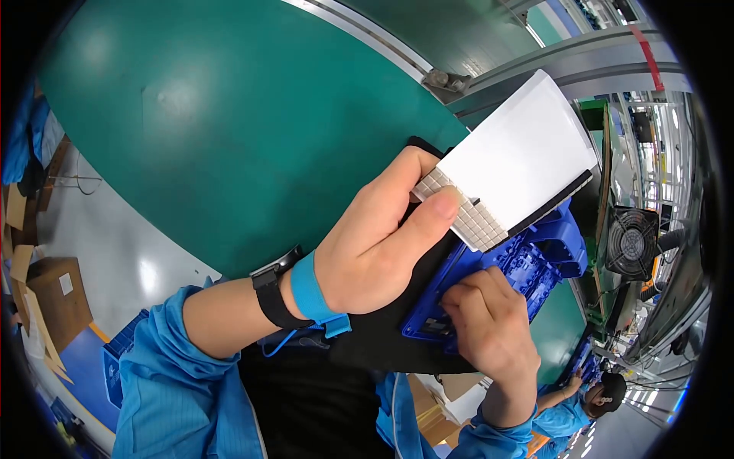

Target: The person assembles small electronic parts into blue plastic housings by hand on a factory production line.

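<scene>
My left hand point(375, 245) grips a white backing sheet point(524, 145) by its lower left edge, thumb on top. Small square greyish pads point(485, 226) sit in rows along that edge, and a black strip point(554, 200) runs down the sheet's right side. Below it lies a blue plastic housing point(424, 312) with a ribbed, moulded inside, partly covered by the sheet and my hands. My right hand point(493, 329) is over the housing, fingers curled into a pinch with the tips down at it. Whatever is between those fingertips is hidden.
The housing rests on a black mat point(375, 344) on a green worktop point(229, 122). A metal rail point(367, 27) runs along the far edge. At right stands a black fan point(633, 243); a co-worker point(569, 409) sits beyond. Cardboard boxes point(61, 294) are on the left.
</scene>
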